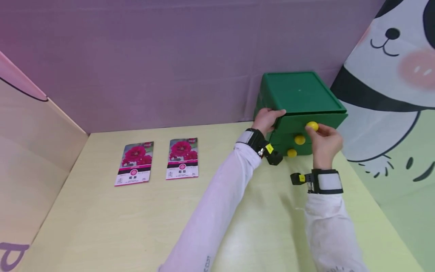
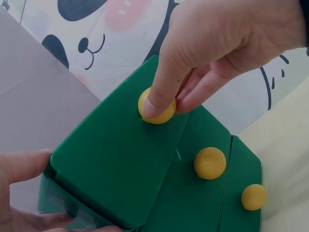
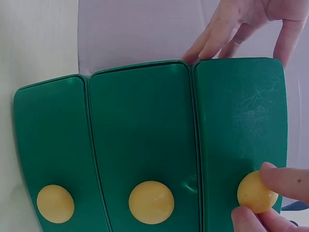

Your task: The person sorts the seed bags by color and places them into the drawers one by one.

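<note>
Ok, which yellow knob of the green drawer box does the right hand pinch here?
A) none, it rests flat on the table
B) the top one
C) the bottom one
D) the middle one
B: the right hand pinches the top knob of the green drawer box, while the middle knob and bottom knob sit untouched and the left hand holds the box's left side.

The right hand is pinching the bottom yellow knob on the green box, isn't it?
Not quite. The right hand pinches the top knob, not the bottom one, on the green box. The head view shows two more knobs below it.
</note>
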